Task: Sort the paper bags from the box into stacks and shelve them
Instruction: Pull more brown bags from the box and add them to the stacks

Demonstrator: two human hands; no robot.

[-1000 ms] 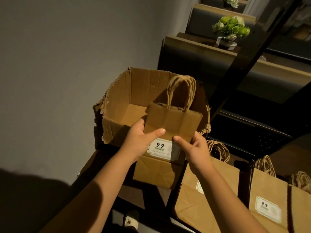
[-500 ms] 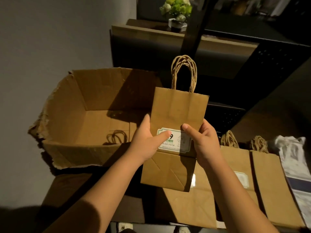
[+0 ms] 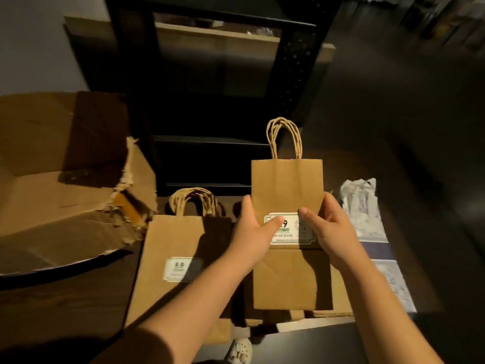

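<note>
I hold a small brown paper bag (image 3: 287,185) flat, its twisted handles pointing away from me and a white label at its middle. My left hand (image 3: 253,232) grips its left edge, thumb across the label. My right hand (image 3: 332,232) grips its right edge, thumb on the label too. The bag hovers over a stack of bags (image 3: 338,308) whose edges show beneath it. To the left lies another stack of larger brown bags (image 3: 178,243) with a white label. The torn cardboard box (image 3: 52,185) sits at the far left.
A black metal shelving unit (image 3: 210,74) stands straight ahead, its lower shelves dark. A white plastic bag and printed paper (image 3: 367,214) lie to the right of the stacks. A shoe (image 3: 240,349) shows on the floor below the table's near edge.
Both hands carried the small bag rightward from over the box to above the right-hand stack. My view swung right, so the box now lies at the far left.
</note>
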